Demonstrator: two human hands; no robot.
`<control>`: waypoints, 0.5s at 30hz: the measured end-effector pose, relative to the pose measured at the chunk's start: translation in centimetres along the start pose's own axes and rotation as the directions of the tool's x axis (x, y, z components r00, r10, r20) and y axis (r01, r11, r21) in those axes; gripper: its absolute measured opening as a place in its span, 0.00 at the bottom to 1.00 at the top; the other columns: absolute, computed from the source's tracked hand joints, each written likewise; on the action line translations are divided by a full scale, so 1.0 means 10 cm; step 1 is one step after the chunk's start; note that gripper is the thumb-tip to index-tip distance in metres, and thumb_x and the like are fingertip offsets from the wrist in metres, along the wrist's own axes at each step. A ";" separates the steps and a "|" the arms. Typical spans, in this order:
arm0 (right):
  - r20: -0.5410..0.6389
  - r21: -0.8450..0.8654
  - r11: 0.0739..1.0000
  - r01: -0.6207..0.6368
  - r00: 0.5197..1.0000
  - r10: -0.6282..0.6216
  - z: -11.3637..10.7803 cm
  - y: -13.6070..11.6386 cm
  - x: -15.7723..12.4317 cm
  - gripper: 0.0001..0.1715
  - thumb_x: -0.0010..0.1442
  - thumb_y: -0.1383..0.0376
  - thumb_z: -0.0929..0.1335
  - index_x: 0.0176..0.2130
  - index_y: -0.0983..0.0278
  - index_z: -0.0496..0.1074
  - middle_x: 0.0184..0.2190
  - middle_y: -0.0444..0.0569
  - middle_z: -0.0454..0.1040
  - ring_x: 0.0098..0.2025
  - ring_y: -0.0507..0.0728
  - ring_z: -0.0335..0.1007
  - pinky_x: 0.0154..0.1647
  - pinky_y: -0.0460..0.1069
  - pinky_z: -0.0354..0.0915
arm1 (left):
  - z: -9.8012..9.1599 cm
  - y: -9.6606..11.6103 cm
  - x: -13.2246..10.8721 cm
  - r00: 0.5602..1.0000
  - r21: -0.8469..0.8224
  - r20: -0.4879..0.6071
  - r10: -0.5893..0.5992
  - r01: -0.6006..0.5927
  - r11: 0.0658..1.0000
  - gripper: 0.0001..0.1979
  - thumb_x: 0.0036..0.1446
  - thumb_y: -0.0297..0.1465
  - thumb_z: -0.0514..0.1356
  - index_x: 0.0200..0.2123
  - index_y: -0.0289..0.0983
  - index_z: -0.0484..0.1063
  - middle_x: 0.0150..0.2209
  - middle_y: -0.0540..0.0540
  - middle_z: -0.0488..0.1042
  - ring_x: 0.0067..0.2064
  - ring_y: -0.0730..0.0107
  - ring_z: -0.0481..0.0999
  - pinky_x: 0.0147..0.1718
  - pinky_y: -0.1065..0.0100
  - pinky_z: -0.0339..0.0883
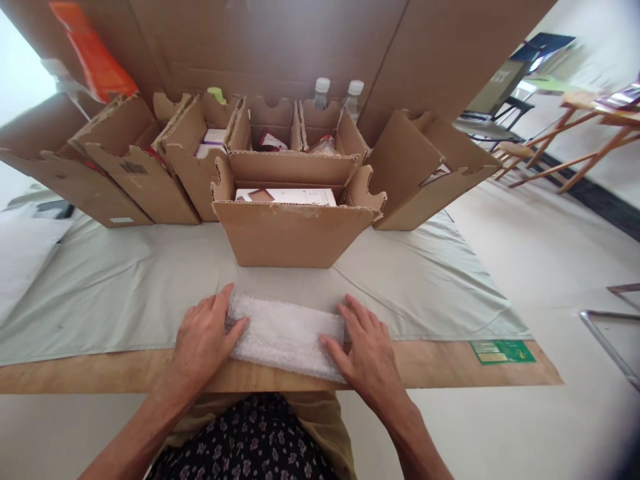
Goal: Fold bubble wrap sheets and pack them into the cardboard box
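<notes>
Dark flowered fabric and a tan garment fill the near edge of the view, at the person's lap, just below the wooden rim of the desk [100, 375]. On that rim, where a pale cloth [125, 293] covers the rest of the top, lies a flat bubble-wrap packet [287, 333]. The left hand [203, 340] rests on the packet's left end, fingers loosely spread and thumb laid over the top corner; it presses rather than clasps. The right hand [367, 353] lies open and flat at the right end, its thumb on the packet's near right corner and its fingers on the cloth beside it. What the wrap contains cannot be made out.

Just beyond the packet stands an open cardboard box [293, 233] with a white carton [300, 197] inside. Farther back a row of open boxes [175, 153] spreads left to right, holding small packages. Two clear bottles [323, 93] with white caps stand at the far middle against a tall cardboard sheet [280, 40]. A green label [503, 351] sits on the desk's near right corner. Wooden chairs [575, 133] stand far right.
</notes>
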State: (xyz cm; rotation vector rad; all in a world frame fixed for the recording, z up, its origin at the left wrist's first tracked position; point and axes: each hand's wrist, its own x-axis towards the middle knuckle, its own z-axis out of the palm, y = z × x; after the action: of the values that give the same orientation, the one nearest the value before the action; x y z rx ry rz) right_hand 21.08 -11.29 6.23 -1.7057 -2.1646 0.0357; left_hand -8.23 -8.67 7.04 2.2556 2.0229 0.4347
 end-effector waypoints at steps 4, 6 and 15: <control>0.019 0.132 0.991 -0.002 1.000 -0.001 -0.04 -0.07 0.08 0.06 0.63 0.62 0.66 0.37 0.62 0.72 0.54 0.58 0.75 0.52 0.69 0.72 0.47 0.62 0.68 | 0.01 0.03 0.01 0.996 -0.090 0.088 -0.029 0.037 0.995 0.24 0.58 0.35 0.59 0.58 0.35 0.68 0.28 0.47 0.75 0.33 0.59 0.76 0.38 0.60 0.69; 0.032 0.265 0.962 -0.064 0.998 0.058 -0.11 -0.11 0.03 0.05 0.63 0.63 0.65 0.36 0.61 0.70 0.45 0.54 0.79 0.44 0.63 0.76 0.41 0.57 0.71 | -0.02 0.01 -0.01 0.993 -0.201 0.116 -0.031 0.054 0.978 0.24 0.59 0.35 0.57 0.58 0.36 0.69 0.27 0.49 0.74 0.31 0.62 0.75 0.36 0.62 0.69; 0.194 0.619 0.767 -0.169 0.979 0.060 -0.01 -0.85 -0.46 0.36 0.65 0.65 0.66 0.69 0.57 0.55 0.61 0.53 0.72 0.59 0.61 0.73 0.56 0.55 0.72 | -0.47 -0.18 0.42 0.992 -0.198 0.071 0.100 -0.084 0.977 0.24 0.56 0.34 0.57 0.56 0.39 0.72 0.30 0.49 0.74 0.35 0.60 0.74 0.41 0.59 0.67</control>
State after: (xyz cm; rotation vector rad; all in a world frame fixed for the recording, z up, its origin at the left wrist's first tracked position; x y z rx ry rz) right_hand 14.10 -17.88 7.22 -1.4474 -1.8297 0.8727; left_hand -10.79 -4.92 11.76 2.2165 1.7597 0.5155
